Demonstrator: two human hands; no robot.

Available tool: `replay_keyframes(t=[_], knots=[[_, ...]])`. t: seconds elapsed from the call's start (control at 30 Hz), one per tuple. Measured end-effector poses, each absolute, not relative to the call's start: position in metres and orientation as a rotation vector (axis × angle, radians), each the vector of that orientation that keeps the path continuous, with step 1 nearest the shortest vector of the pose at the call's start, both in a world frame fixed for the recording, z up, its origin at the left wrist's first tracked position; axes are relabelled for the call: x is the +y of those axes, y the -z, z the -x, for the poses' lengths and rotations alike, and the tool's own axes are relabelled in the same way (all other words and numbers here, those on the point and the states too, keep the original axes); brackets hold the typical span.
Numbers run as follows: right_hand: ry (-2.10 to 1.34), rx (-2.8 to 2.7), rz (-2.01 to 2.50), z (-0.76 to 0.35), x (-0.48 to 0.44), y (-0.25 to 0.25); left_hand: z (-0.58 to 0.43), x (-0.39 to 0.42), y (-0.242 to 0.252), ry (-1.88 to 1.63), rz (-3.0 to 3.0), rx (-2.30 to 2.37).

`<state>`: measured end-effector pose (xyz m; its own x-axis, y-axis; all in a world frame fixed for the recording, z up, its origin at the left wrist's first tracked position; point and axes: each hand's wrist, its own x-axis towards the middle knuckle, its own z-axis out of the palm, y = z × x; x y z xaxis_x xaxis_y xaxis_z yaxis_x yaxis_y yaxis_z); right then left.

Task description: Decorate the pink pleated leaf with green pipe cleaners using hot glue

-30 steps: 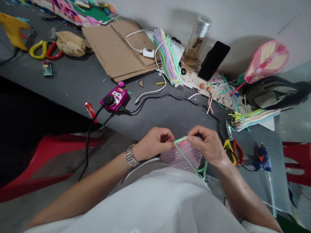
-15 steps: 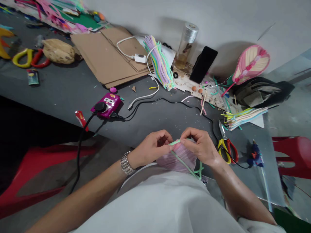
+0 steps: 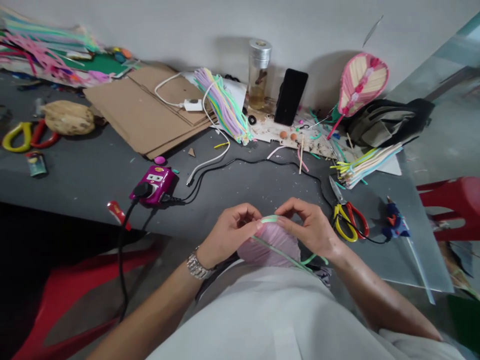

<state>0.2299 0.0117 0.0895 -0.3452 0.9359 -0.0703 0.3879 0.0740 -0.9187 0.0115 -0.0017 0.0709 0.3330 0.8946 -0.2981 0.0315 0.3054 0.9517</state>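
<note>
A lilac, finely ribbed rounded piece [image 3: 275, 246] is held close against my body. Along its top edge runs a mint-green strip [image 3: 269, 219] that looks like a pipe cleaner; a longer green length crosses the lilac face and trails off at the right. My left hand [image 3: 237, 229], with a metal watch on the wrist, pinches the strip at the left of the edge. On the other side, my right hand [image 3: 306, 226] is closed with thumb and finger on the same green strip. The piece's lower part is hidden by my shirt.
Scissors [image 3: 347, 220] and a blue glue gun [image 3: 396, 225] lie to the right. A purple power socket [image 3: 155, 184] with black cables sits left. Behind are cardboard [image 3: 150, 110], a pastel pipe-cleaner bundle [image 3: 225, 107], a bottle [image 3: 258, 75], a phone [image 3: 290, 97] and a pink fan [image 3: 363, 82].
The view has shifted, so the table items sit further left in the picture. Both hands keep hold of the green strip; the lilac piece has tilted slightly and the green tail lies differently.
</note>
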Motion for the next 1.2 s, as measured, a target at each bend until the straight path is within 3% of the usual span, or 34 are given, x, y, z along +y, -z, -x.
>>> replay_keyframes(t=[0.37, 0.63, 0.83, 1.2], knots=[[-0.898, -2.063, 1.216, -0.237, 0.003, -0.091, -0.014, -0.002, -0.071, -0.794, -1.225, 1.176], [-0.867, -1.933, 1.528, -0.253, 0.037, -0.055, -0.018, 0.044, -0.039, -0.82, -1.223, 1.309], [-0.772, -1.968, 1.655, -0.265, 0.059, -0.04, -0.013, 0.059, -0.026, -0.713, -1.771, 1.522], [-0.508, -2.229, 1.528, -0.252, 0.076, -0.059, -0.004, 0.039, -0.012, -0.629, -1.935, 1.598]])
